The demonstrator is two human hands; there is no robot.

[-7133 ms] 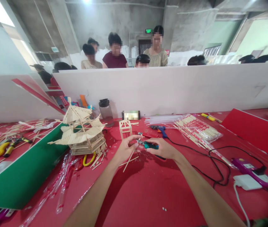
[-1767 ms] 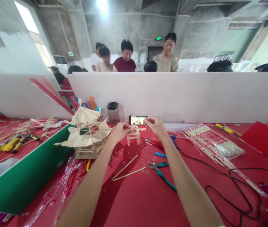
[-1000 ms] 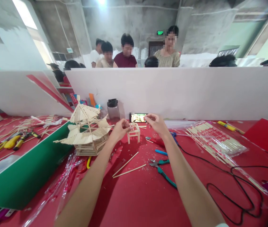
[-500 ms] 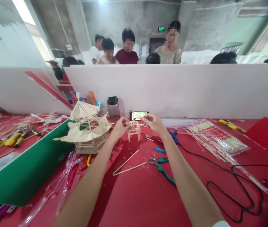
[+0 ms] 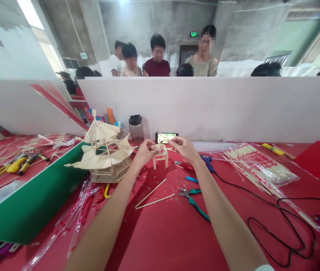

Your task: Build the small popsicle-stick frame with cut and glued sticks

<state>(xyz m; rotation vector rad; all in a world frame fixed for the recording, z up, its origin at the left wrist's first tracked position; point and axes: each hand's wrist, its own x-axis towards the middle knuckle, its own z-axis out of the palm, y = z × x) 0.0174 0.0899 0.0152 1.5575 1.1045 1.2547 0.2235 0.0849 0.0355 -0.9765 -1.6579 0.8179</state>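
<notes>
A small frame of wooden sticks (image 5: 160,164), with upright legs and a peaked top, stands on the red table in front of me. My left hand (image 5: 146,152) pinches the upper left part of this frame between thumb and fingers. Just to its right, my right hand (image 5: 184,148) has thumb and forefinger closed together beside the frame's top; whatever they pinch is too small to make out. Behind the frame a phone (image 5: 167,137) leans with its screen lit. Two loose sticks (image 5: 154,201) lie nearer to me.
A larger stick pavilion (image 5: 106,160) stands left, beside a green board (image 5: 35,210). Right of centre lie cutting pliers (image 5: 195,203) and a blue glue gun (image 5: 207,162) with a black cord. Bagged sticks (image 5: 261,163) lie farther right. A bottle (image 5: 136,128) stands near the white partition (image 5: 219,109).
Both hands keep almost the same place at the small frame. The whole view has shifted slightly, and a person behind the partition has moved a little to the right.
</notes>
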